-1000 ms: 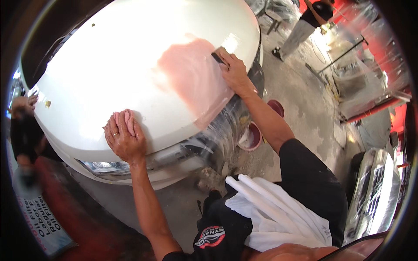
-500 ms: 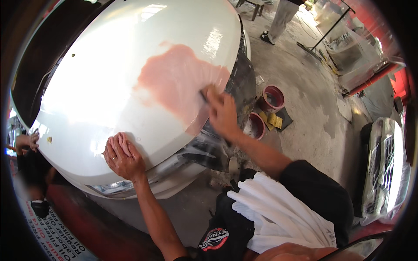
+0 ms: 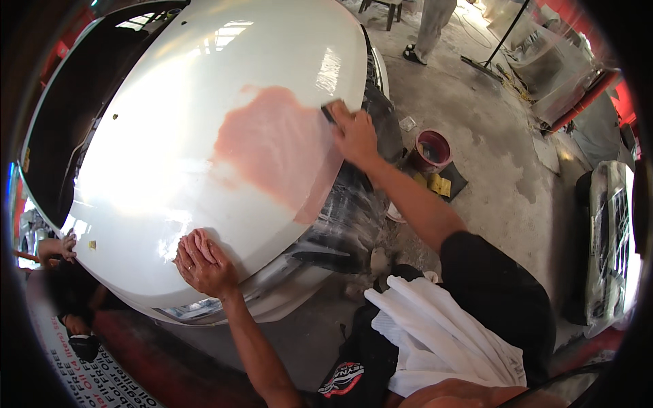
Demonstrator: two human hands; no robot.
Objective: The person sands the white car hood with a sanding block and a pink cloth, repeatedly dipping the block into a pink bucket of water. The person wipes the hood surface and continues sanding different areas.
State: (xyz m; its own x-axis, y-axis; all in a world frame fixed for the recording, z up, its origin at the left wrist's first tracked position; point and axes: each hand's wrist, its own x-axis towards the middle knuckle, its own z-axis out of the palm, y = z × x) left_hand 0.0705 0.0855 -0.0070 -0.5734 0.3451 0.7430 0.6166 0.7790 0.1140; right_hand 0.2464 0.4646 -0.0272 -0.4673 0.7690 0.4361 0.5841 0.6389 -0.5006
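Note:
A white car hood point(image 3: 292, 47) spreads before me, with a smeared pink patch of what looks like filler point(image 3: 262, 136) reaching its right edge. My right hand point(image 3: 357, 139) grips a dark-faced sanding block point(image 3: 329, 113) by the upper right of the patch, at the hood's edge. Toward the front of the hood, my left hand point(image 3: 216, 275) rests with a crumpled pink cloth point(image 3: 198, 239) under its curled fingers. Below the right edge lies the dark, dusty front bumper area point(image 3: 340, 224).
Right of the car, a maroon bucket point(image 3: 433, 151) stands on the concrete floor beside yellow sheets point(image 3: 439, 185). Another person's hand point(image 3: 67, 246) touches the hood's left edge. A person's legs point(image 3: 432, 30) stand at the back. A plastic-wrapped bumper point(image 3: 609, 248) is far right.
My right hand has moved up and slightly right with the sanding block, from the patch's lower right to its upper right. My left hand stays on the cloth; the whole view has shifted slightly.

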